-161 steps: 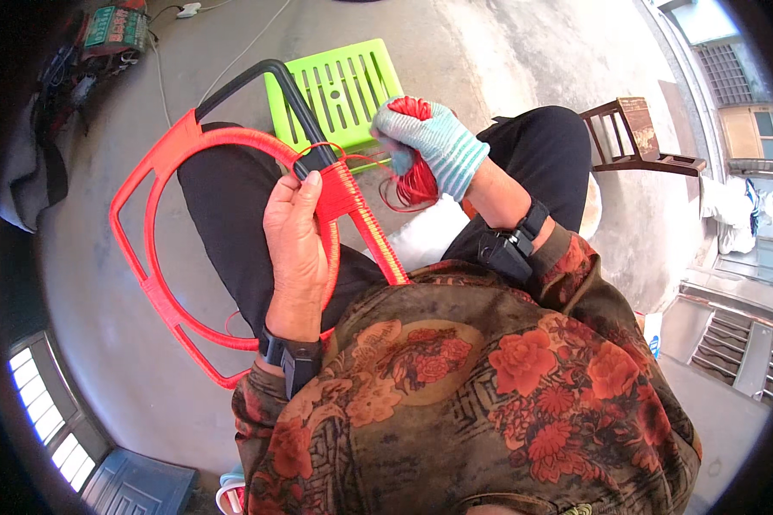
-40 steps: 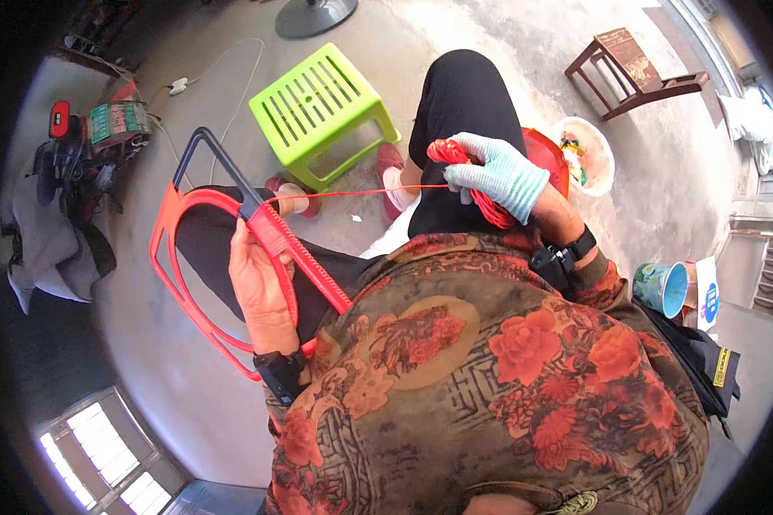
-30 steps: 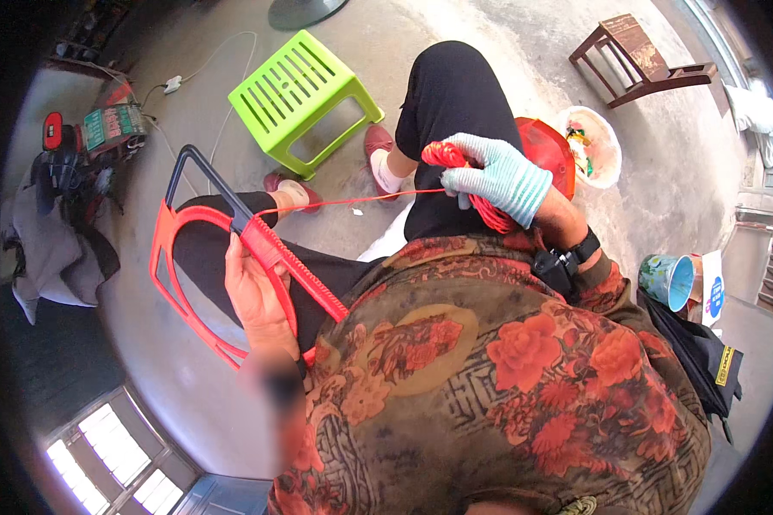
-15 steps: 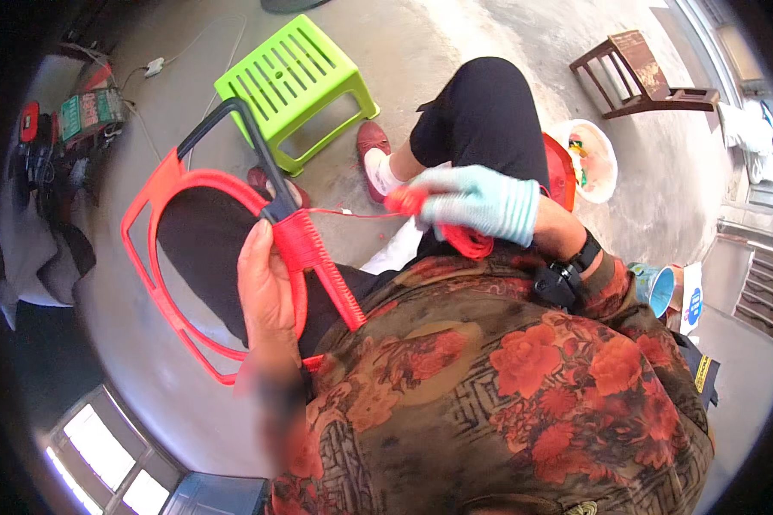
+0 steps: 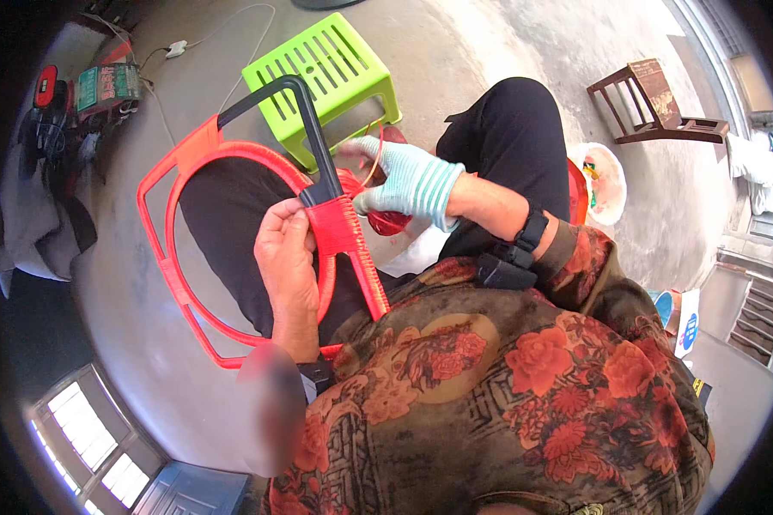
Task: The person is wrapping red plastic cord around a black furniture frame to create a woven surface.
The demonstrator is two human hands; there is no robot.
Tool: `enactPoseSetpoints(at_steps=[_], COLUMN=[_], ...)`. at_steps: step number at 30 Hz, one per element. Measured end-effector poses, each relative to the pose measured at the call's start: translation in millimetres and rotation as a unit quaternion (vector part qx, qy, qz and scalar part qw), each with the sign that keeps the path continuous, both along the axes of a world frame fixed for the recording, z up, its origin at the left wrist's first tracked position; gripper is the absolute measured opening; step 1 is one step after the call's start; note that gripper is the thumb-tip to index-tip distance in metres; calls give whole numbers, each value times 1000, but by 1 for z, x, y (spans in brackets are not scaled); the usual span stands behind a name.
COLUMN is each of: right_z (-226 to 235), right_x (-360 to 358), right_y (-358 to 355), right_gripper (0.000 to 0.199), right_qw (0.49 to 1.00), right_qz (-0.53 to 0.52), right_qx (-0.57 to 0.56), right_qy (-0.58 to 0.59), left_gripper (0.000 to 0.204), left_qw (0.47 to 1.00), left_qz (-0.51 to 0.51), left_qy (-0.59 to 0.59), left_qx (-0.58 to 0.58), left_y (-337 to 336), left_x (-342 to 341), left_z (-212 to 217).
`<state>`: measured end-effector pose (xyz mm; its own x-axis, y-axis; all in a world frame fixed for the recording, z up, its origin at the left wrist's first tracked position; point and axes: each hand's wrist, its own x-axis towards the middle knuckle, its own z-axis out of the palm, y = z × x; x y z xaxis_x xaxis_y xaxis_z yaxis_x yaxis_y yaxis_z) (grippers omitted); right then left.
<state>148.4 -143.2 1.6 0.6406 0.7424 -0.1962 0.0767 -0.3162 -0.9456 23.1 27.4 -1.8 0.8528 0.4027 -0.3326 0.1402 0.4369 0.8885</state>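
Observation:
A red, cord-wrapped frame [image 5: 170, 273] with a round hoop inside and a black bent bar [image 5: 305, 112] at its top leans over my left thigh. My bare left hand [image 5: 287, 266] pinches the frame beside the thick red cord wrapping [image 5: 335, 225], just below the black bar's end. In a white and green striped glove, my right hand [image 5: 408, 178] curls at the far side of that wrapping, with red cord [image 5: 349, 182] at its fingers. A thin strand loops up beside the glove. The fingertips are partly blurred, and the far side of the wrapping is hidden.
A lime-green plastic stool [image 5: 318, 73] stands just beyond the frame. A small brown wooden chair [image 5: 653, 99] is at the far right, with a pale tub [image 5: 608, 184] nearer. Toolboxes and cables [image 5: 103, 90] lie at the far left.
My right hand has moved left with the red cord, from over my lap to the wrapped bar by the black handle. My left hand has stayed on the frame, now pinching nearer its upper edge.

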Motion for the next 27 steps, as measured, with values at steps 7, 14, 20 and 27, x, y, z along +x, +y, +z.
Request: enactPoseSetpoints(at_steps=[7, 14, 20, 27], right_z=[23, 10, 47, 45], right_x=[-12, -3, -24, -21], right_y=[16, 16, 19, 15], right_gripper=[70, 60, 47, 53], right_qw=[994, 974, 929, 929], right_qz=[81, -177, -73, -15], right_qx=[-55, 96, 130, 98], right_qy=[-46, -102, -340, -357], left_gripper=[11, 10, 7, 26], left_qw=[994, 986, 994, 987], left_qz=[-53, 99, 65, -18], left_qy=[7, -75, -82, -93], left_qx=[-96, 109, 12, -132], left_y=[-8, -8, -2, -6], left_x=[8, 4, -3, -11], left_z=[10, 11, 11, 24])
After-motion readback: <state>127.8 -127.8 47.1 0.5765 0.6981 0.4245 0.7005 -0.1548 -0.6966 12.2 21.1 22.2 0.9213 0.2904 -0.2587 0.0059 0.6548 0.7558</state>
